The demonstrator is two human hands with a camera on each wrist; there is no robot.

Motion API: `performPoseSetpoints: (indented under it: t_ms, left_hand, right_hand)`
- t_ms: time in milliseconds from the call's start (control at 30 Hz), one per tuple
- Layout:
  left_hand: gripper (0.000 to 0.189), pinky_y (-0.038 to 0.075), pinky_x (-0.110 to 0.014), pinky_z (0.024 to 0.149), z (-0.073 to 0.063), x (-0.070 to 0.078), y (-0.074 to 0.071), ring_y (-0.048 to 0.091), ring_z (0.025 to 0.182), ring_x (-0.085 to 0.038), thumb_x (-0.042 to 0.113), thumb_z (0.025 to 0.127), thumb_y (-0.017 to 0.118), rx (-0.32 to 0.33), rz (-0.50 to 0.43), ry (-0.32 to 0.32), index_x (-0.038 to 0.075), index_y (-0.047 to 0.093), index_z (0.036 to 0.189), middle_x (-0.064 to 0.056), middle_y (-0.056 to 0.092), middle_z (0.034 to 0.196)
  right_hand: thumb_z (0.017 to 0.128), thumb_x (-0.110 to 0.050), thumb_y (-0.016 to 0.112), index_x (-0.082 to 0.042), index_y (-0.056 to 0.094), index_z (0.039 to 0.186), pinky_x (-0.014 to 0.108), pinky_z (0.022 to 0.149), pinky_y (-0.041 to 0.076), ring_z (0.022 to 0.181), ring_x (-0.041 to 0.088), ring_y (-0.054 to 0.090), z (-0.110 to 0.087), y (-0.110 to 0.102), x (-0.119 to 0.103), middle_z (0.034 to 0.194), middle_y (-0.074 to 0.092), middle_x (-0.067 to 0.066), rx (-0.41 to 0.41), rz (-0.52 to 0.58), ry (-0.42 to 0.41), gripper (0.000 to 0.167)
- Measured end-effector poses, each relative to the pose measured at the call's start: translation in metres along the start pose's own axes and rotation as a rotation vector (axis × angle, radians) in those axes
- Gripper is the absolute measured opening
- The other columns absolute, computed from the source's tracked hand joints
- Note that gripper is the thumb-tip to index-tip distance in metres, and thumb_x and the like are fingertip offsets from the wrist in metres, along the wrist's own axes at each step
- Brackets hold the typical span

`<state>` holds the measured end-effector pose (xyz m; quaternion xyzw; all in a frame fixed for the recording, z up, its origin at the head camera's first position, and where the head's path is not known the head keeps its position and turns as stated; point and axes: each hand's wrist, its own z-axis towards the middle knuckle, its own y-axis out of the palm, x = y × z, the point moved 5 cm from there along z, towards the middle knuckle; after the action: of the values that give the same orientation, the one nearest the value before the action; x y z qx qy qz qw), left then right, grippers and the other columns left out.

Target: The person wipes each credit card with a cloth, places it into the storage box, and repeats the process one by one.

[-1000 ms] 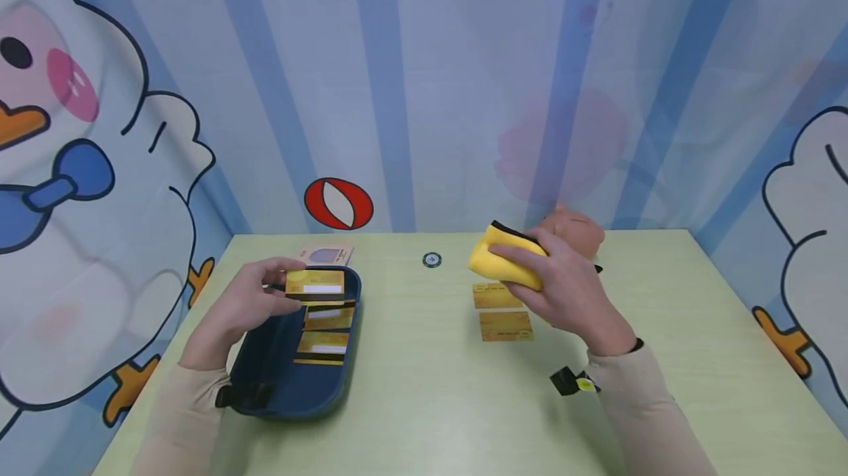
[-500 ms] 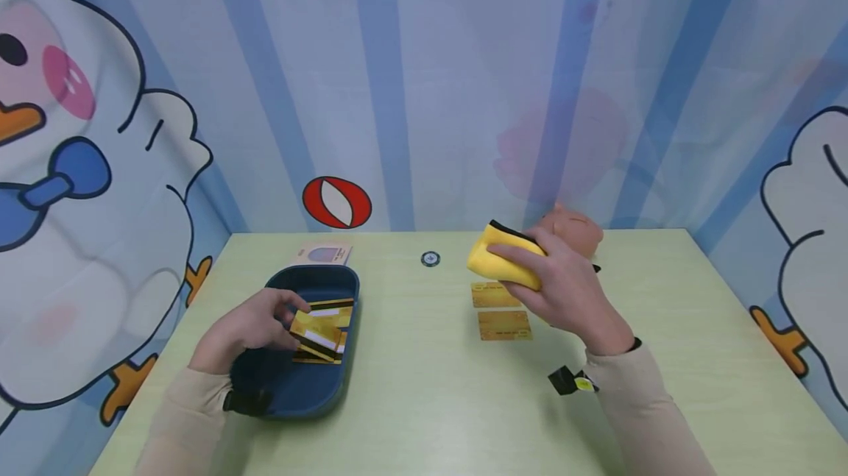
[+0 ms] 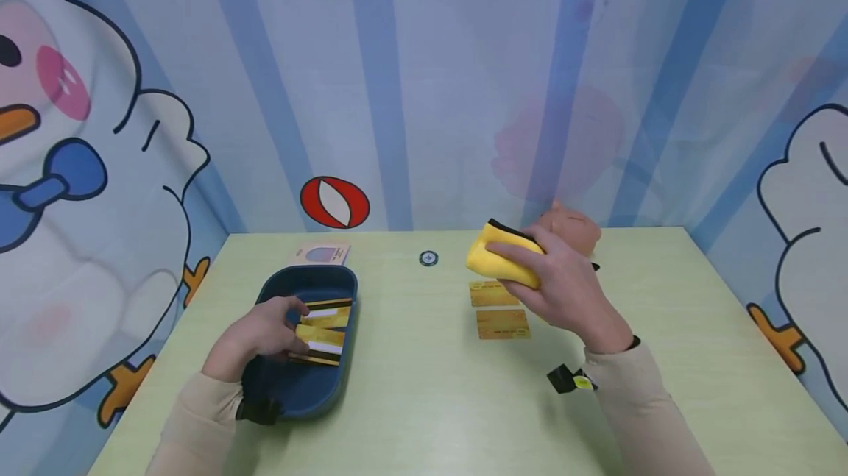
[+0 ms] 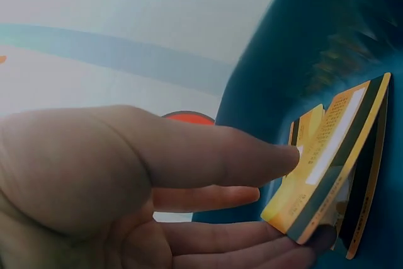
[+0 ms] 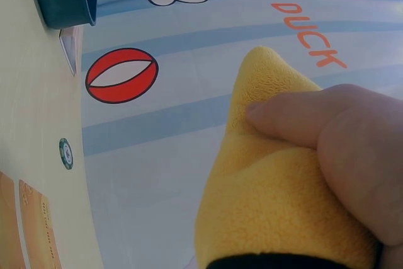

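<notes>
In the head view my left hand (image 3: pixel 265 330) reaches down into a dark blue tray (image 3: pixel 305 395). Its thumb and fingers pinch a gold bank card (image 4: pixel 334 155) near one edge; the card's dark magnetic stripe faces up and it tilts over another card. A further gold card (image 3: pixel 329 314) lies just beyond the fingertips in the tray. On the right, my right hand (image 3: pixel 568 288) grips a folded yellow cloth (image 3: pixel 500 259) with a black edge, held above the table. The right wrist view shows the thumb pressed into its fluffy surface.
Two gold cards, one farther back (image 3: pixel 490 293) and one nearer (image 3: pixel 503 324), lie below the yellow cloth. A round poker chip (image 3: pixel 428 259) sits mid-table. Behind the tray is a pale pink card or booklet (image 3: pixel 322 254); a pink rounded object (image 3: pixel 575 231) stands back right.
My left hand has lowered into the tray with the gold card and moved it nearer, down over the other cards. The right hand keeps hold of the cloth in place.
</notes>
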<state>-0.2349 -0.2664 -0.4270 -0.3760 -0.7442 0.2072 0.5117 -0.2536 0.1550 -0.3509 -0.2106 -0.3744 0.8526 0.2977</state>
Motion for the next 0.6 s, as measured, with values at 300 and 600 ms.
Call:
performPoseSetpoints:
  t_ms: [300, 600]
  left_hand:
    - [0.05, 0.064, -0.039, 0.068, -0.0016, 0.005, -0.0006, 0.07, 0.075, -0.022, 0.012, 0.09, 0.08, 0.031, 0.106, -0.042, -0.005, 0.058, 0.132, -0.017, 0.067, 0.103]
    - [0.045, 0.064, -0.038, 0.067, -0.0029, 0.0034, 0.0009, 0.068, 0.075, -0.023, 0.011, 0.093, 0.077, 0.028, 0.089, -0.048, -0.006, 0.059, 0.131, -0.015, 0.065, 0.096]
  right_hand:
    - [0.085, -0.02, 0.087, -0.026, 0.071, 0.134, 0.036, 0.061, 0.049, 0.08, 0.022, 0.054, -0.0006, 0.0, -0.0001, 0.111, 0.061, 0.014, 0.0, 0.001, 0.005, 0.052]
    - [0.085, -0.021, 0.086, -0.025, 0.071, 0.134, 0.036, 0.061, 0.05, 0.081, 0.022, 0.055, -0.0006, -0.0008, -0.0007, 0.111, 0.062, 0.014, 0.012, -0.003, -0.005, 0.052]
